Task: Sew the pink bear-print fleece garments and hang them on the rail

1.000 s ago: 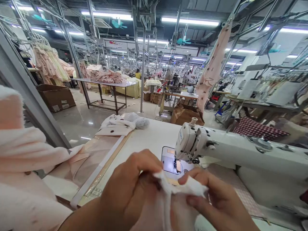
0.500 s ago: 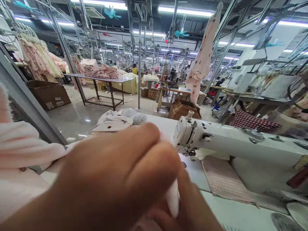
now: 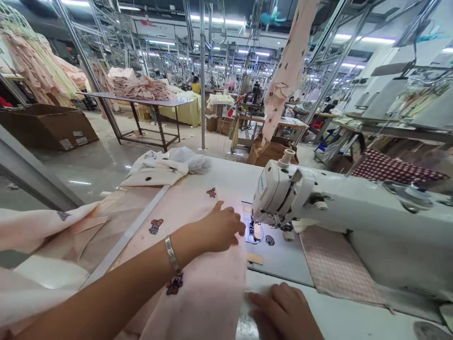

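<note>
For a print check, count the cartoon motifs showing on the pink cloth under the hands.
3. One lies beyond the left hand, one left of the forearm, one below the wrist. The arm and folds may hide others.

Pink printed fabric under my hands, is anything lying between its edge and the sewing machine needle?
Nothing visible does. The pink printed fabric lies flat under the left hand, its right edge just short of the needle area. The bare machine bed lies between; the right hand rests at the near edge.

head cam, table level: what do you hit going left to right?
Pink printed fabric → left hand → needle plate → sewing machine head → checked cloth pad.
</note>
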Tool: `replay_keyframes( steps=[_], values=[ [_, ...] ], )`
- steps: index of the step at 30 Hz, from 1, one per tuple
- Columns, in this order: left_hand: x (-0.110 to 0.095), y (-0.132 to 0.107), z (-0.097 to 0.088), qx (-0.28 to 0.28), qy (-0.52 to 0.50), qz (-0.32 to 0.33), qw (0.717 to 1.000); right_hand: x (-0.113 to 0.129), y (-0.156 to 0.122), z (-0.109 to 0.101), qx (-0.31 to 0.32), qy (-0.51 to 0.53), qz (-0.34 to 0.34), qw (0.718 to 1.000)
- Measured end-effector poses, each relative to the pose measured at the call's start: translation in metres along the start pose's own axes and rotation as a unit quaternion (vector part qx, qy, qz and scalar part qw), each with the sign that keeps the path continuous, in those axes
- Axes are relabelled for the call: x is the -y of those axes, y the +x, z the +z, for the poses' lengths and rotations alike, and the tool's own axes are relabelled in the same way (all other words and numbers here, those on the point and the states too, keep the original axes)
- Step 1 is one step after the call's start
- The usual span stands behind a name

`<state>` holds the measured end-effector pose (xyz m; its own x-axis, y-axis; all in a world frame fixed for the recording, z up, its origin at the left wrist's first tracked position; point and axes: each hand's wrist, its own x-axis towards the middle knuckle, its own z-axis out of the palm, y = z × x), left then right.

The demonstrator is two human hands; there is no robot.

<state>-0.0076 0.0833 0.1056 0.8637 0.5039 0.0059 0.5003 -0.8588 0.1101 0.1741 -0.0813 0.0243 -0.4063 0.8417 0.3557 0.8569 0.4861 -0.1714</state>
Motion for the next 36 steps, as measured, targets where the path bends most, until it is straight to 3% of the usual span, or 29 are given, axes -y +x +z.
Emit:
replay_keyframes(
  steps=[4, 9, 12, 16, 20, 23, 29, 32, 36],
  values=[
    [0.000, 0.000, 0.007, 0.033, -0.055, 0.024, 0.998, 0.008, 0.011, 0.004, 0.023, 0.019, 0.033, 0.999],
    [0.002, 0.007, 0.009, 0.030, -0.084, 0.020, 0.996, 0.011, 0.011, 0.005, 0.038, 0.047, 0.054, 0.997],
    [0.000, 0.008, 0.018, 0.019, -0.078, 0.008, 0.997, 0.018, 0.011, 0.008, -0.004, 0.052, 0.034, 0.998],
    [-0.003, 0.009, 0.030, 0.007, -0.061, -0.002, 0.998, 0.031, 0.019, 0.015, -0.088, 0.000, -0.082, 0.993],
    [-0.009, 0.009, 0.036, -0.029, -0.034, -0.020, 0.999, 0.037, 0.033, 0.013, -0.142, 0.037, -0.097, 0.984],
    [-0.018, 0.002, 0.042, -0.057, -0.023, -0.040, 0.997, 0.034, 0.034, 0.005, -0.142, 0.059, -0.102, 0.983],
    [-0.034, -0.031, 0.050, -0.060, -0.062, -0.040, 0.995, 0.023, 0.026, -0.003, -0.141, 0.038, -0.134, 0.980],
    [-0.029, -0.038, 0.050, -0.088, -0.116, -0.016, 0.989, 0.020, 0.027, 0.000, -0.120, 0.029, -0.126, 0.984],
    [-0.014, -0.026, 0.049, -0.123, -0.149, 0.005, 0.981, 0.013, 0.034, 0.001, -0.066, 0.033, -0.052, 0.996]
  ],
)
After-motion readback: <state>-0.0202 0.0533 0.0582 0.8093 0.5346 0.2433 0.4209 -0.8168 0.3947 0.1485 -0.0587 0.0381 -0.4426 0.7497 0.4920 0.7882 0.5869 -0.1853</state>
